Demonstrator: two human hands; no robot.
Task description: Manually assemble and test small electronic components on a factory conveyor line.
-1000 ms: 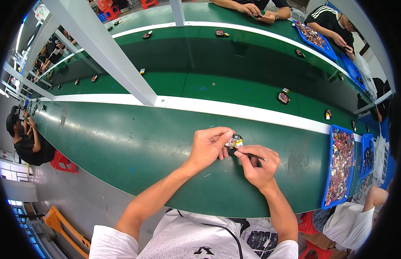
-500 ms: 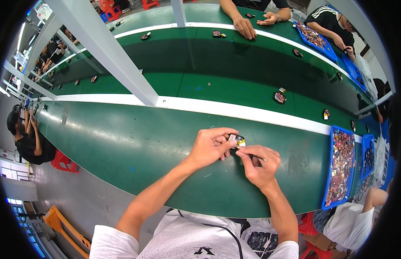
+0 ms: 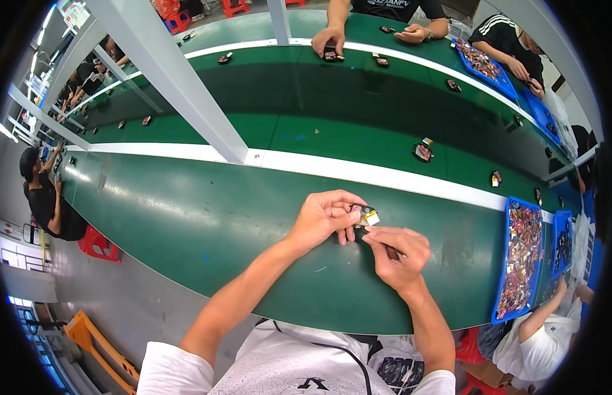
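My left fingers (image 3: 346, 220) hold a small black-cased electronic assembly (image 3: 368, 214); my right fingers (image 3: 385, 235) pinch a slim dark tool (image 3: 401, 254).

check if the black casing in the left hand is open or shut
Open: in the left hand, the black casing leaves a yellow-and-white component uncovered.

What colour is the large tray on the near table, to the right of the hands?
Blue; the large tray shows best in the head view.

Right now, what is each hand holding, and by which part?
Left hand: small black device, by its left side. Right hand: thin dark tool, exact grip hidden.
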